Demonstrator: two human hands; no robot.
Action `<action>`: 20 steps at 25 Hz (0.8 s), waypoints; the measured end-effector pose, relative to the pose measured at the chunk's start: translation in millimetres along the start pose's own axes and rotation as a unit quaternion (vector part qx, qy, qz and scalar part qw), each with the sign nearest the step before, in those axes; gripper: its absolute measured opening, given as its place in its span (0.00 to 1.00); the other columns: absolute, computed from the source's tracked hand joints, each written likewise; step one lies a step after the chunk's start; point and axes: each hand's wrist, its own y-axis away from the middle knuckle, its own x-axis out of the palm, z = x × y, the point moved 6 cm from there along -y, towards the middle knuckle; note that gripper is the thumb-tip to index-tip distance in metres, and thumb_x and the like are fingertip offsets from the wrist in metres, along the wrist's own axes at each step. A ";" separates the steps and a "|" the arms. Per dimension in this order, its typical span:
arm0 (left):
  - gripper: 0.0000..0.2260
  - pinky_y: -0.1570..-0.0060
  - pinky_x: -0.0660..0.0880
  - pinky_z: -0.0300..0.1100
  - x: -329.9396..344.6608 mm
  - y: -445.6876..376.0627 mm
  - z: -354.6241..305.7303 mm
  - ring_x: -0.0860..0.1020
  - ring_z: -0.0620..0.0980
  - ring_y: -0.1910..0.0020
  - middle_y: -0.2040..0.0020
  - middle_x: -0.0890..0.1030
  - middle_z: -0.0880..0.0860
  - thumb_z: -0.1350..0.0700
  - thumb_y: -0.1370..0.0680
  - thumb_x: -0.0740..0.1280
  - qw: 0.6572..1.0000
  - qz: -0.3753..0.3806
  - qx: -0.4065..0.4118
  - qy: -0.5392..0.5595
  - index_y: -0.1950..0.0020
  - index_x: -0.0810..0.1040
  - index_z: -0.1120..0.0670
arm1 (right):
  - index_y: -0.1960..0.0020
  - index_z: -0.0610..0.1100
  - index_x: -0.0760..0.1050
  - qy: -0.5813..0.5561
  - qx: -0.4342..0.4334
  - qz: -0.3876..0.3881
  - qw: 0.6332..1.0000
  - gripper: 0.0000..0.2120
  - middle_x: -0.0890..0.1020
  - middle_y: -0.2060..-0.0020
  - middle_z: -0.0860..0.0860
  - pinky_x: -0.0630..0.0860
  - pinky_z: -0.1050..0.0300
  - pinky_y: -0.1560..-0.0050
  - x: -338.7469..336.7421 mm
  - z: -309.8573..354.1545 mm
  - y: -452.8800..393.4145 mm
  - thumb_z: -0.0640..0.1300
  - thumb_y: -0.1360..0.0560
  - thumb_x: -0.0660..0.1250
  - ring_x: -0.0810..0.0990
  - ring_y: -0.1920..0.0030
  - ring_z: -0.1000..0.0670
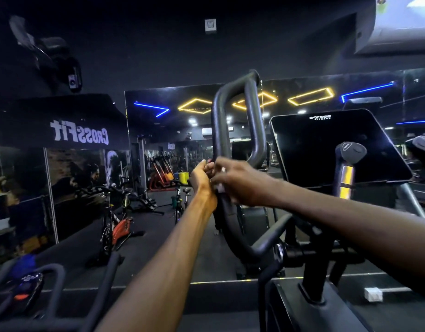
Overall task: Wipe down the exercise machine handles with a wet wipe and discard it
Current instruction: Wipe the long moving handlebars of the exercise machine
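Note:
A black looped handle (253,121) of the exercise machine rises in front of me at the centre of the view. My left hand (201,179) grips the left tube of the loop low down. My right hand (237,183) is curled round the same tube just beside it, with a white wet wipe (221,187) pressed between its fingers and the tube. Only small bits of the wipe show. A second, shorter grip (350,153) with a shiny metal band stands to the right, untouched.
The machine's dark console screen (326,149) sits to the right of the loop. A mirror wall (173,130) lies ahead, showing spin bikes (115,226). Another machine's black bars (53,295) are at the lower left. A small white box (373,294) lies on the floor at right.

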 end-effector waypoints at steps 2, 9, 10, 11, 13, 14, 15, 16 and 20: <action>0.23 0.72 0.69 0.41 -1.9 4.7 -0.2 0.72 0.49 0.74 0.72 0.74 0.51 0.54 0.19 0.58 1.000 0.012 -0.006 0.015 0.74 0.74 0.53 | 0.45 0.40 0.83 -0.023 -0.012 0.012 1.000 0.12 0.77 0.44 0.42 0.79 0.59 0.47 5.2 7.3 8.8 0.36 0.28 0.73 0.80 0.52 0.48; 0.22 0.76 0.74 0.36 -12.5 18.9 6.9 0.76 0.47 0.78 0.75 0.78 0.51 0.58 0.19 0.58 0.999 0.023 -0.023 -0.004 0.73 0.80 0.56 | 0.48 0.40 0.83 -0.016 -0.011 -0.027 0.999 0.09 0.74 0.53 0.42 0.78 0.56 0.60 13.2 23.4 32.0 0.36 0.26 0.68 0.73 0.59 0.51; 0.19 0.74 0.76 0.37 -12.0 21.7 8.6 0.78 0.49 0.75 0.72 0.80 0.53 0.59 0.20 0.58 0.999 0.031 -0.033 0.006 0.68 0.81 0.59 | 0.47 0.40 0.83 -0.027 0.022 -0.051 0.998 0.10 0.74 0.53 0.41 0.78 0.55 0.62 11.7 19.3 35.1 0.36 0.25 0.67 0.72 0.59 0.50; 0.15 0.71 0.78 0.39 -11.6 24.2 10.2 0.80 0.51 0.71 0.67 0.82 0.56 0.60 0.20 0.59 0.998 0.037 -0.040 0.011 0.61 0.81 0.62 | 0.45 0.40 0.83 -0.038 0.045 -0.074 0.995 0.10 0.73 0.53 0.41 0.79 0.53 0.63 11.2 16.3 38.4 0.35 0.25 0.67 0.72 0.59 0.50; 0.12 0.65 0.81 0.44 -13.7 30.9 11.4 0.81 0.54 0.63 0.56 0.82 0.59 0.60 0.22 0.59 0.998 0.036 -0.042 0.005 0.48 0.81 0.63 | 0.43 0.40 0.81 -0.031 0.033 -0.061 0.997 0.12 0.72 0.51 0.42 0.79 0.56 0.58 18.6 25.0 43.7 0.35 0.25 0.68 0.69 0.57 0.54; 0.13 0.62 0.81 0.46 -15.3 33.1 11.7 0.81 0.55 0.60 0.52 0.82 0.60 0.60 0.21 0.59 0.999 0.036 -0.040 0.004 0.45 0.80 0.62 | 0.42 0.41 0.81 -0.020 0.018 -0.050 0.998 0.13 0.72 0.51 0.43 0.78 0.61 0.55 23.6 30.3 46.0 0.35 0.25 0.68 0.66 0.56 0.56; 0.14 0.59 0.81 0.48 -16.1 33.6 11.7 0.81 0.56 0.59 0.51 0.81 0.60 0.60 0.20 0.57 0.998 0.041 -0.038 0.008 0.45 0.80 0.62 | 0.42 0.42 0.81 -0.019 0.018 -0.054 0.998 0.14 0.72 0.51 0.44 0.74 0.66 0.55 25.6 32.8 47.2 0.35 0.26 0.68 0.64 0.57 0.58; 0.14 0.57 0.80 0.47 -16.9 34.4 11.7 0.80 0.56 0.57 0.50 0.81 0.61 0.60 0.20 0.55 0.998 0.046 -0.035 0.012 0.46 0.80 0.62 | 0.43 0.43 0.82 -0.028 0.037 -0.063 0.997 0.14 0.72 0.52 0.43 0.71 0.66 0.58 25.7 32.9 47.5 0.35 0.27 0.69 0.65 0.58 0.57; 0.15 0.58 0.81 0.44 -24.9 36.3 18.5 0.81 0.56 0.52 0.42 0.81 0.61 0.64 0.18 0.57 0.999 0.041 -0.033 -0.009 0.35 0.78 0.59 | 0.46 0.41 0.82 -0.012 0.039 -0.041 0.998 0.11 0.72 0.50 0.42 0.78 0.53 0.58 38.9 41.7 54.1 0.33 0.27 0.68 0.71 0.57 0.50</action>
